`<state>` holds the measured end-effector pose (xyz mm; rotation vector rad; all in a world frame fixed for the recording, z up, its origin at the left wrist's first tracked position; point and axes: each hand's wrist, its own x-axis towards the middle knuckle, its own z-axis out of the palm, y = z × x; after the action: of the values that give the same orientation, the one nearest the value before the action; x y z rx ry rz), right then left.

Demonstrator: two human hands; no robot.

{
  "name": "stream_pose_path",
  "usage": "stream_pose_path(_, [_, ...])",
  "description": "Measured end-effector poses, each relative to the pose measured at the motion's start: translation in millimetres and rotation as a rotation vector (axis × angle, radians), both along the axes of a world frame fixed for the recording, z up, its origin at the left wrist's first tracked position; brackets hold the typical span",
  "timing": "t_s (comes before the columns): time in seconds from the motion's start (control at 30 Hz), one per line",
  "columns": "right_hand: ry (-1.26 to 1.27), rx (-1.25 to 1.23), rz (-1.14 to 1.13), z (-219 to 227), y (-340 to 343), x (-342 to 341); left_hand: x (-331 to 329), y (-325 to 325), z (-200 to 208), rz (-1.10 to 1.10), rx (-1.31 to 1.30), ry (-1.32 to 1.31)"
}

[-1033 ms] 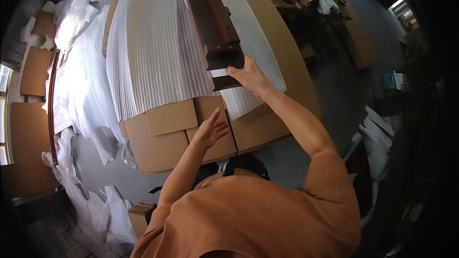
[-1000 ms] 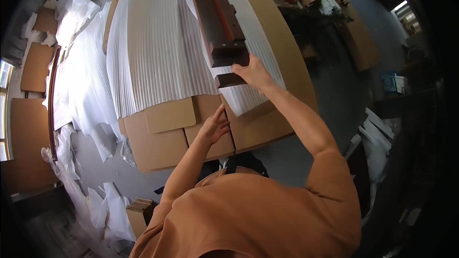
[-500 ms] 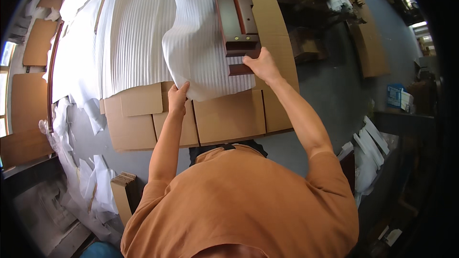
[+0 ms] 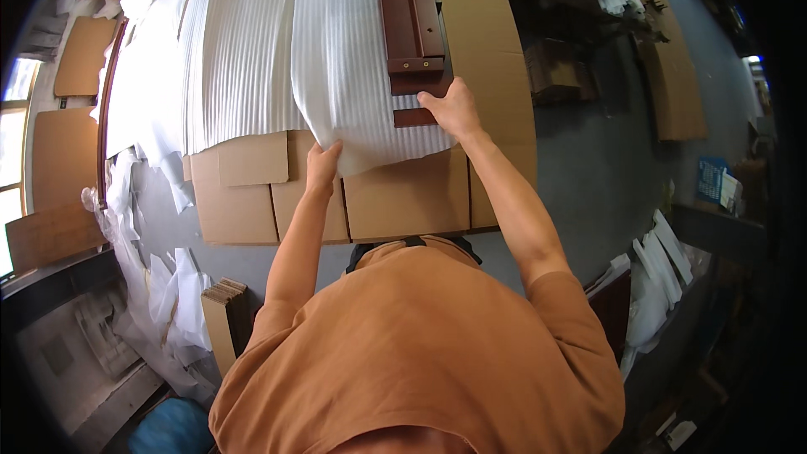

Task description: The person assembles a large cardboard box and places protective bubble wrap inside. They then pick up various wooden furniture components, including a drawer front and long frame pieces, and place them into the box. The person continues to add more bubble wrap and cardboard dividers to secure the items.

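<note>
Woodwork (image 4: 409, 8), reddish-brown and shaped like a long channelled beam, lies lengthwise on the right part of a ribbed white foam sheet (image 4: 340, 76), its near end pointing toward us and its far end out of view. We grasp that near end with our right hand (image 4: 455, 109), the thumb showing on top and the other fingers mostly hidden. Our left hand (image 4: 322, 166) pinches the near left edge of the sheet. Just to the left spreads more ribbed foam (image 4: 239, 59), and beneath it all we see brown corrugated cardboard (image 4: 496, 50), with a small cardboard flap (image 4: 252, 158) at the near left. Farther left runs a long dark-red rail (image 4: 109, 109). To the right, we see white strips (image 4: 662, 265) heaped together, with a blue basket (image 4: 711, 180) farther off.
</note>
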<state>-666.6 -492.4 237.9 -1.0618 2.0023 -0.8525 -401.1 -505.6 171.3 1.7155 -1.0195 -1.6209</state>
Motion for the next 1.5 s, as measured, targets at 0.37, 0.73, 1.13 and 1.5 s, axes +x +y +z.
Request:
stream_pose_path(0.37, [0.221, -0.061, 0.003, -14, -10, 10, 6, 12, 14, 0.039, -0.069, 0.041])
stream_pose_path(0.73, [0.787, -0.061, -0.059, 19, 21, 62, 189, 106, -47, 0.193, -0.225, -0.075])
stream_pose_path(1.13, [0.433, -0.381, 0.888, -62, 35, 523, 508, 299, -46, 0.762, 0.013, -0.116])
stream_pose_path(1.5, [0.611, -0.018, 1.356, -110, -84, 794, 782, 289, -115, 0.931, 0.074, -0.121])
